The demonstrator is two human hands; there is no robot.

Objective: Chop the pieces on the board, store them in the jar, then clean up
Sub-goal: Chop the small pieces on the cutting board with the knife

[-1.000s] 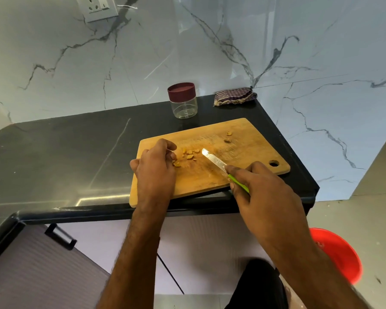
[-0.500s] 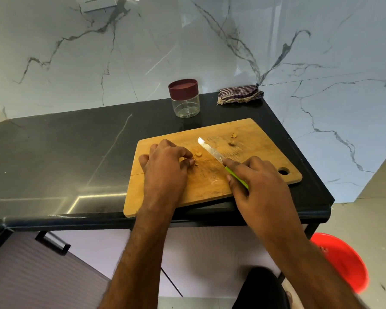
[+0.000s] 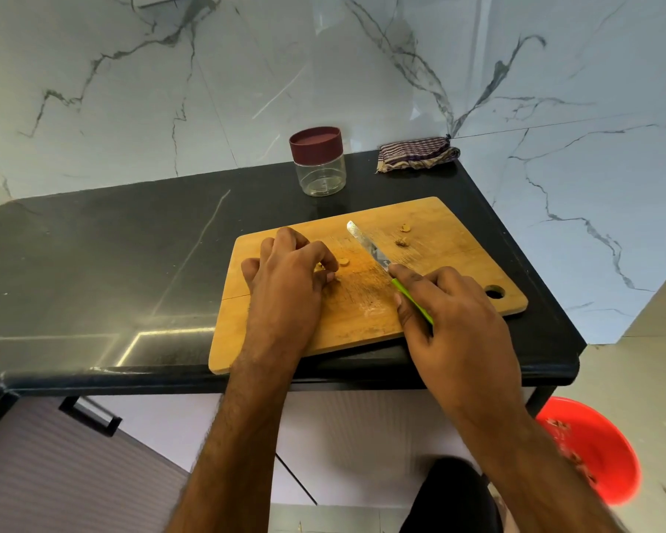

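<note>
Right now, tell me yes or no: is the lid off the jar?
No, the dark red lid sits on top of the clear jar, which stands on the counter behind the cutting board.

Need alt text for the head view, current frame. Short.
A person's right hand holds a green-handled knife over a wooden cutting board while the left hand gathers small pieces on it. Behind the board on the black counter stand a lidded, empty-looking jar and a folded cloth.
</note>
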